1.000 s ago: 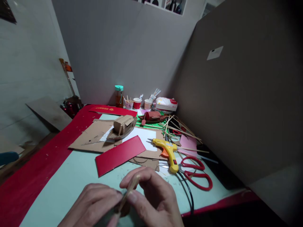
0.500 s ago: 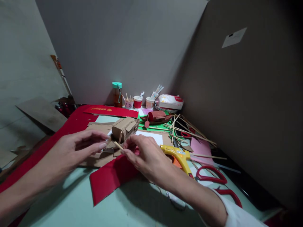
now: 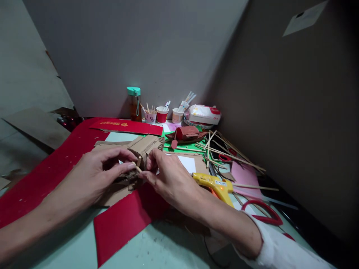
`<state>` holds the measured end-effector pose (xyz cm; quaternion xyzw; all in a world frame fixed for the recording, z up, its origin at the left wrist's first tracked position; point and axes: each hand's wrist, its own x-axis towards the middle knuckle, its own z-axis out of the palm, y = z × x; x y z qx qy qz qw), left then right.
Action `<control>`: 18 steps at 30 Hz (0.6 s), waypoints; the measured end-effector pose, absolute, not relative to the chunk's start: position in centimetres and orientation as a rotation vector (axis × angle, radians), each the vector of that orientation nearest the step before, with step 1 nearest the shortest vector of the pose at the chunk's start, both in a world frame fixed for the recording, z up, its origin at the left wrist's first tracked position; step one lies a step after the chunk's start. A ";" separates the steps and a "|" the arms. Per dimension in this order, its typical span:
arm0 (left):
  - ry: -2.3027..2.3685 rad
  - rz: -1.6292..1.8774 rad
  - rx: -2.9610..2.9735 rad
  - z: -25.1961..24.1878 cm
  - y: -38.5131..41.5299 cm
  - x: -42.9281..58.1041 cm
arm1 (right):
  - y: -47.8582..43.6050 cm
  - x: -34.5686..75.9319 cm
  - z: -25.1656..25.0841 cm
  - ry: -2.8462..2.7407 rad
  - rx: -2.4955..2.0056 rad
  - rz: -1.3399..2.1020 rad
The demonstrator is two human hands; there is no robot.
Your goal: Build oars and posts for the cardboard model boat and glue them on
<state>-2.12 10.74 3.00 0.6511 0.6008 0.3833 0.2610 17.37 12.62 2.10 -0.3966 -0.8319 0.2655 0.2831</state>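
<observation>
A short wooden stick (image 3: pixel 138 168) spans the gap between my two hands at the front of a brown cardboard model boat (image 3: pixel 146 145). My right hand (image 3: pixel 171 177) pinches its near end between thumb and fingers. At the other end, the thumb and fingertips of my left hand (image 3: pixel 108 168) close round the stick's tip. A second small stick (image 3: pixel 139 161) stands upright on the boat beside my fingers. Both hands hide much of the boat's front deck. Beneath it lies flat cardboard (image 3: pixel 110 200), and a red card strip (image 3: pixel 120 228) lies in front.
A yellow glue gun (image 3: pixel 214 185) and red-handled scissors (image 3: pixel 263 211) lie right of my right arm. Behind are a finished reddish model boat (image 3: pixel 187 134), loose wooden sticks (image 3: pixel 232 155), paper cups (image 3: pixel 162 115), a bottle (image 3: pixel 134 106) and a wrapped tissue pack (image 3: pixel 204 114).
My hands have come together over the cardboard boat's front. The stick in my right hand now meets my left fingertips. The camera view has shifted slightly.
</observation>
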 end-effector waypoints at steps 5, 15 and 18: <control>1.592 1.040 1.786 2.2 10.9 -2.6 | 12.8 17.0 2.3 -2.228 -1.028 0.740; 1.668 1.063 1.717 2.2 11.2 -2.9 | 10.9 19.9 2.5 -2.184 -1.167 0.710; 1.694 1.053 1.673 2.2 11.1 -2.9 | 10.8 19.9 2.3 -2.264 -1.233 0.700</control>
